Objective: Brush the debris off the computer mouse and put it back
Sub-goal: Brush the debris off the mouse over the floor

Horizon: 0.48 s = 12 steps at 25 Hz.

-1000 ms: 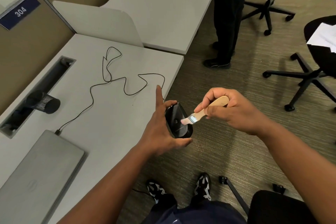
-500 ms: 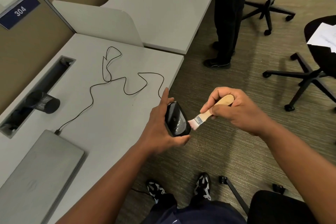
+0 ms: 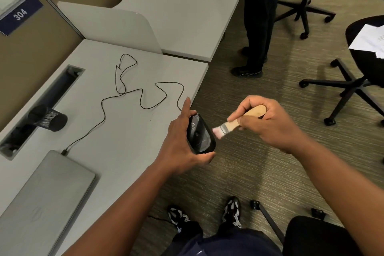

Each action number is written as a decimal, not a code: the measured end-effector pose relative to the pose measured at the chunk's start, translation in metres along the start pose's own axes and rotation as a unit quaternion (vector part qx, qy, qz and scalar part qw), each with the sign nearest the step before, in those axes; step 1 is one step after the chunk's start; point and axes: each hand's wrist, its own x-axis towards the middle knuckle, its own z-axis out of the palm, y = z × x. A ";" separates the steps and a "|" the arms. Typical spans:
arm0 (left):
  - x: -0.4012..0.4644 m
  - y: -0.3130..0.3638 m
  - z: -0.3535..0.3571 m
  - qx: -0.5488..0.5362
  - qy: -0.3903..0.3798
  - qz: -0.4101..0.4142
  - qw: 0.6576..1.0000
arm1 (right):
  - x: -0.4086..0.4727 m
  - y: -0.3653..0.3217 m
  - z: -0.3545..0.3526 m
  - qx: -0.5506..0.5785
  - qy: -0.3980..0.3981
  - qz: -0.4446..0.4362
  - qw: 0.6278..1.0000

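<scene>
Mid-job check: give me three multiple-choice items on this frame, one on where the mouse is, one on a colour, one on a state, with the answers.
1. Where is the computer mouse?
A. Lying on the desk
B. Held in the left hand beyond the desk edge
C. On the closed laptop

2. What colour is the brush handle?
A. Pale wood
B. Red
C. Black

3. What state is the laptop in?
A. Open, screen lit
B. Closed, with a cable plugged in
C. Closed, with nothing attached

Answers:
1 B: the left hand grips the mouse over the carpet, past the desk edge.
2 A: the handle in the right hand is light wood.
3 B: the lid is down and the black cable runs into its back edge.
</scene>
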 end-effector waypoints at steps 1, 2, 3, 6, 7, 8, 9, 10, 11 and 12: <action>0.000 0.001 0.001 0.002 0.002 0.000 1.000 | 0.001 0.000 0.003 0.007 0.026 -0.007 1.000; 0.000 0.002 0.001 0.006 0.005 0.001 1.000 | 0.002 0.000 0.007 0.012 0.039 -0.011 0.999; 0.001 0.003 0.001 0.009 0.008 0.002 1.000 | 0.002 0.001 0.010 0.015 0.038 -0.009 0.999; 0.001 0.001 0.001 0.019 0.016 0.007 1.000 | -0.001 0.003 0.015 0.011 0.002 0.017 1.000; 0.001 0.000 0.000 0.023 0.017 0.006 1.000 | -0.002 0.004 0.014 0.011 -0.012 0.024 1.000; 0.000 -0.001 0.000 0.025 0.017 0.005 1.000 | -0.003 0.004 0.012 0.010 -0.025 0.032 0.999; 0.000 -0.001 0.000 0.027 0.015 0.004 1.000 | -0.004 0.004 0.011 0.007 -0.035 0.039 0.999; -0.001 -0.002 0.000 0.030 0.013 0.003 0.999 | -0.004 0.005 0.010 0.004 -0.035 0.044 0.998; -0.001 -0.002 0.001 0.033 0.010 0.003 0.999 | -0.004 0.005 0.010 0.002 -0.019 0.043 0.999; -0.001 -0.002 0.001 0.036 0.009 0.004 0.999 | -0.003 0.006 0.011 0.004 0.011 0.036 0.999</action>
